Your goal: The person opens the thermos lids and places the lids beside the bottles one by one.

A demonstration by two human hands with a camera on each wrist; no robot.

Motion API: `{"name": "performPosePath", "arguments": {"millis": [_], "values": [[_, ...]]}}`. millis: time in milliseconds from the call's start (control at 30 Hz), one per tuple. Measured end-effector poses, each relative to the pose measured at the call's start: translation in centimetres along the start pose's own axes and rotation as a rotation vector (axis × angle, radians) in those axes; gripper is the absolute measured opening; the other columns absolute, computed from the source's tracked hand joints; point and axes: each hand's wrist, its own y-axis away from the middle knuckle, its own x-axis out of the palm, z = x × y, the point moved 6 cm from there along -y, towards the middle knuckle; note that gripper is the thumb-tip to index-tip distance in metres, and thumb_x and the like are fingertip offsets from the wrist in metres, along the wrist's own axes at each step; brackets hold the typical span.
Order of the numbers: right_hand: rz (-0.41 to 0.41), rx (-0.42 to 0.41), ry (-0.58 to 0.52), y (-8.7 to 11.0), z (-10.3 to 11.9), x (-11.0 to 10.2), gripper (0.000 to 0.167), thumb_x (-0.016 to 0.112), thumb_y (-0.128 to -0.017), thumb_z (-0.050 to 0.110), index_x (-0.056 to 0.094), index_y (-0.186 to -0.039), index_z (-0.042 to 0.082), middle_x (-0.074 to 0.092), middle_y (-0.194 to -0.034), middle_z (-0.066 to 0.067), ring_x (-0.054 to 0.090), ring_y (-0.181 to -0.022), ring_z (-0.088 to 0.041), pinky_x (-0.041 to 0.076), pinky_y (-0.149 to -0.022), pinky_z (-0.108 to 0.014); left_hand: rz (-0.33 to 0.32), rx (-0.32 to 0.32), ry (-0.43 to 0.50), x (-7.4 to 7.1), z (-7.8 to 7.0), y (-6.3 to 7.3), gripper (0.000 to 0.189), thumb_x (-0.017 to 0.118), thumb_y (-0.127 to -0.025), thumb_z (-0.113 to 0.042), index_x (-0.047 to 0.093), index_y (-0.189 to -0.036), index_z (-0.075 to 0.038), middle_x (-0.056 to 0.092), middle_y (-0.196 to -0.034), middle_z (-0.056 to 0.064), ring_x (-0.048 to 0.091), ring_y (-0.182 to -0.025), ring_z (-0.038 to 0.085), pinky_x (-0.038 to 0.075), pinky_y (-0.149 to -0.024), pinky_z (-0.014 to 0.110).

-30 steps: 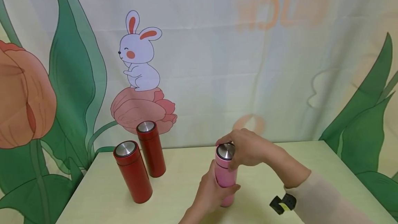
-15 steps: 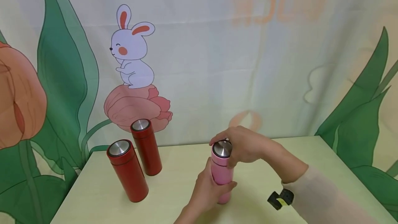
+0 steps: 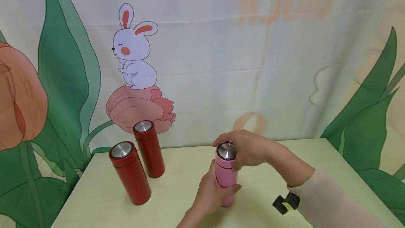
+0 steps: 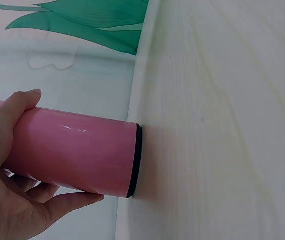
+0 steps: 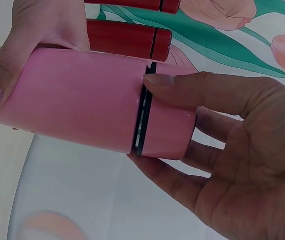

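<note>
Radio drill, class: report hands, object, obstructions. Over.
Left hand grips shiny pink cylindrical flask; right hand holds its metal-topped pink lid. Flask upright. Two red cylindrical flasks stand apart, apparently not blocking.

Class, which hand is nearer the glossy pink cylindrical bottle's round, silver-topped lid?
Right. The right hand grips the pink, silver-topped lid; the left hand grips the bottle body lower down.

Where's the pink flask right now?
In the head view, the pink flask is just right of centre, right of the red flasks; the left hand grips it, the right hand its lid.
</note>
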Motion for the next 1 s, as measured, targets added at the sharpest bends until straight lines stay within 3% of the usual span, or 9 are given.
{"name": "performPosePath", "arguments": {"millis": [133, 367, 633, 833, 1000], "values": [[-0.012, 0.024, 0.000, 0.1, 0.0, 0.1, 0.078, 0.086, -0.071, 0.000, 0.061, -0.140, 0.024, 0.068, -0.127, -0.001, 0.063, -0.109, -0.016, 0.054, -0.090, -0.035, 0.002, -0.009, 0.003, 0.1, 0.1, 0.0, 0.075, 0.090, -0.079, -0.039, 0.046, -0.138, -0.022, 0.069, -0.120, -0.002, 0.066, -0.106, 0.012, 0.053, -0.094, 0.038], [-0.059, 0.106, 0.078, 0.9, 0.3, -0.1, 0.081, 0.095, -0.071, 0.033, 0.059, -0.142, 0.017, 0.067, -0.127, -0.003, 0.062, -0.118, -0.023, 0.053, -0.096, -0.042, -0.001, -0.037, 0.002, 0.4, 0.4, 0.2, 0.076, 0.091, -0.079, -0.037, 0.046, -0.139, -0.023, 0.069, -0.123, -0.002, 0.066, -0.109, 0.012, 0.054, -0.096, 0.040], [-0.114, 0.135, 0.138, 1.0, 1.0, -0.3, 0.079, 0.093, -0.073, 0.040, 0.060, -0.139, 0.011, 0.068, -0.128, -0.004, 0.060, -0.121, -0.026, 0.051, -0.097, -0.045, -0.002, -0.029, -0.002, 0.1, 0.3, 0.0, 0.075, 0.090, -0.079, -0.039, 0.046, -0.138, -0.024, 0.069, -0.120, -0.003, 0.067, -0.107, 0.012, 0.054, -0.095, 0.039], [-0.144, 0.150, 0.181, 0.7, 1.2, -0.4, 0.068, 0.092, -0.073, 0.043, 0.067, -0.126, 0.008, 0.071, -0.115, -0.002, 0.064, -0.106, -0.022, 0.054, -0.087, -0.039, -0.002, -0.031, 0.002, -0.1, 0.2, -0.1, 0.076, 0.090, -0.079, -0.039, 0.046, -0.138, -0.024, 0.069, -0.118, -0.002, 0.066, -0.104, 0.011, 0.054, -0.092, 0.038], [-0.175, 0.168, 0.229, 0.6, 1.8, -0.2, 0.048, 0.091, -0.075, 0.046, 0.068, -0.100, 0.012, 0.067, -0.090, 0.004, 0.062, -0.082, -0.015, 0.052, -0.070, -0.033, 0.011, -0.033, 0.018, 0.0, 0.4, -0.1, 0.076, 0.090, -0.079, -0.038, 0.045, -0.140, -0.026, 0.069, -0.117, -0.003, 0.067, -0.103, 0.011, 0.054, -0.090, 0.036]]}}
